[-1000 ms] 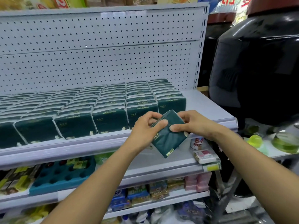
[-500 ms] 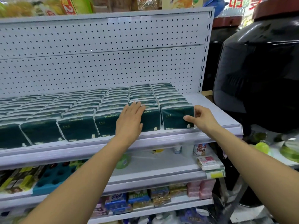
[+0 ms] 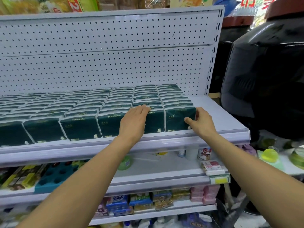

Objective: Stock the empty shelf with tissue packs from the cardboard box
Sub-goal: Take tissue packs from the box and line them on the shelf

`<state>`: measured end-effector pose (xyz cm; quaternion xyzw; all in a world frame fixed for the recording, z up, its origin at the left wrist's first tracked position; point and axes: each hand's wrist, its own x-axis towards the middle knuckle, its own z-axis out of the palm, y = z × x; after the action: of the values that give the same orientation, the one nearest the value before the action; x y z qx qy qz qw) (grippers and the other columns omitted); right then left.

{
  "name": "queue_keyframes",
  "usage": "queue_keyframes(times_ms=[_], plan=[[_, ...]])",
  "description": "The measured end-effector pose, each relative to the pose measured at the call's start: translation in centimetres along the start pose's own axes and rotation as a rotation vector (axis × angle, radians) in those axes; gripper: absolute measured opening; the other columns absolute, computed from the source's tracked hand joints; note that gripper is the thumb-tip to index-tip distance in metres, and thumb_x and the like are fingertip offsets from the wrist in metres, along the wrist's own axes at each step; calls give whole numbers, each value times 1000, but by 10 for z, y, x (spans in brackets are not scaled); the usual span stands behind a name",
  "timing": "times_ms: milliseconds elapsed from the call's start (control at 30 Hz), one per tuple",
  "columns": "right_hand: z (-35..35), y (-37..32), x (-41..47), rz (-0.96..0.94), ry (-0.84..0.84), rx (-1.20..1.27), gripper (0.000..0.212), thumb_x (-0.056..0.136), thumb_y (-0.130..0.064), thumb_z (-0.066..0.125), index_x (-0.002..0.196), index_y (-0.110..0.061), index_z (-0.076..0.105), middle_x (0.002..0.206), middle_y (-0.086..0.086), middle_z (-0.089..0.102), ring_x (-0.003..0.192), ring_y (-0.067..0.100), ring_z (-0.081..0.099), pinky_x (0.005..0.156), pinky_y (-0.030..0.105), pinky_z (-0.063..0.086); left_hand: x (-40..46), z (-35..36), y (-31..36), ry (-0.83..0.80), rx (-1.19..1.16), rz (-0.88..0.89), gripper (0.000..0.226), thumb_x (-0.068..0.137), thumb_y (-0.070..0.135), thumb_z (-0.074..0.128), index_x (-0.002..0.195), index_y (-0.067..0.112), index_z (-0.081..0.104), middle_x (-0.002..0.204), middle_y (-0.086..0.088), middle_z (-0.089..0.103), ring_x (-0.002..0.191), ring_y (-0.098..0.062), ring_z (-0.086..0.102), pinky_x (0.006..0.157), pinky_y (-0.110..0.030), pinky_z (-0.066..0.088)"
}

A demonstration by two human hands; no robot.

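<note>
Your right hand [image 3: 203,123] pinches the end dark green plastic-wrapped tissue pack [image 3: 180,119] at the front of the white metal shelf [image 3: 218,116], thumb on its face, fingers round its right side. Your left hand [image 3: 134,121] lies flat and relaxed across the neighbouring pack [image 3: 154,120]. Pull away carelessly and that end pack (nothing braces its right side) could tip onto the bare shelf end.
</note>
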<state>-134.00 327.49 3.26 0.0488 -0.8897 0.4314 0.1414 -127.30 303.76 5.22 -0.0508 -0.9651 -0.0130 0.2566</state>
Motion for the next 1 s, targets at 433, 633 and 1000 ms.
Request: queue_keyframes(times_ms=[433, 633, 1000], plan=[[18, -53, -79, -593, 288, -379, 57, 93, -40, 50, 144, -17, 39, 144, 8, 44, 129, 26, 42, 107, 46, 33, -63, -25, -23, 281, 10, 22, 67, 94, 48, 54, 151, 19, 35, 150, -4, 44, 133, -24, 46, 113, -48, 33], [83, -94, -160, -729, 157, -346, 54, 95, -42, 44, 143, -17, 39, 146, 11, 43, 126, 27, 46, 98, 44, 41, -170, -41, -81, 261, 23, -89, 69, 91, 50, 57, 150, 22, 35, 151, -5, 41, 126, -26, 49, 103, -45, 41], [277, -227, -350, -800, -191, -303, 58, 94, -46, 44, 145, -20, 36, 148, 11, 41, 131, 31, 42, 101, 48, 42, -396, -100, -264, 16, 227, -320, 88, 82, 57, 66, 152, 16, 30, 151, -9, 42, 127, -31, 51, 101, -49, 46]])
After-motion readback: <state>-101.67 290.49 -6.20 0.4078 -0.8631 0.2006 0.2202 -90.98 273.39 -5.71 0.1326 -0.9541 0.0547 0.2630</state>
